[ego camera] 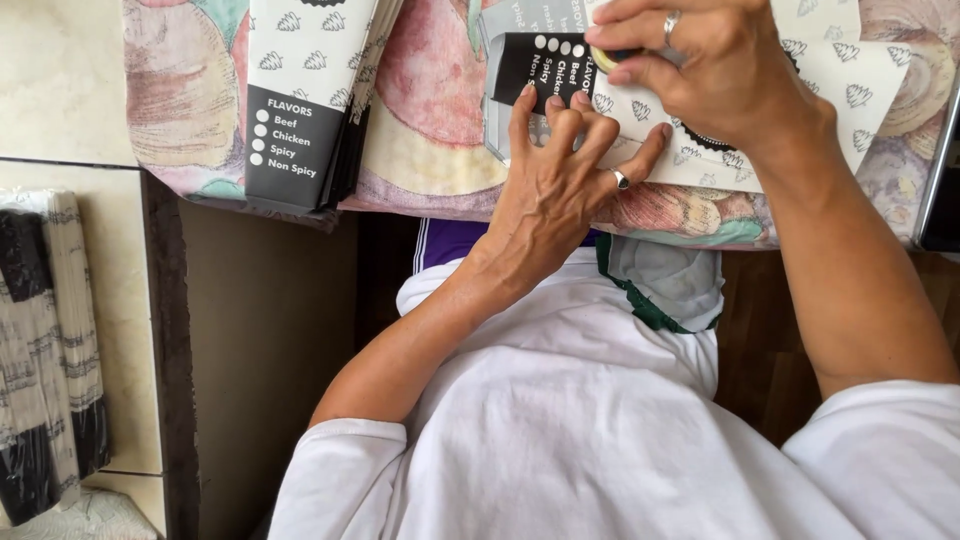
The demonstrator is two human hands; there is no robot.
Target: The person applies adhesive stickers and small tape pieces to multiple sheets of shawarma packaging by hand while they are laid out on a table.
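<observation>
Two hands work at the near edge of a worktop [420,120] covered in a faded patterned cloth, and everything in hand lies on that cloth. Largest of the working things is the flat white paper bag [850,95], printed with small leaf marks and a black panel, lying flat under both hands. A stack of similar folded bags [310,90] lies well apart to the left on the same cloth, and another wrapped bundle of bags [45,350] rests on the pale tiled floor at the far left.

The left hand [560,180] spreads its fingers wide and presses their tips down on the bag just beside the black panel; its grip holds nothing, it only pins the paper. The right hand [720,70] pinches a small round yellowish object [605,58] between thumb and fingers, right at the panel's row of dots. What that object is cannot be told.

Judging from this, the work goes best if the left fingertips keep the paper flat and taut close to the dots, so the bag does not creep while the right hand presses squarely down.
</observation>
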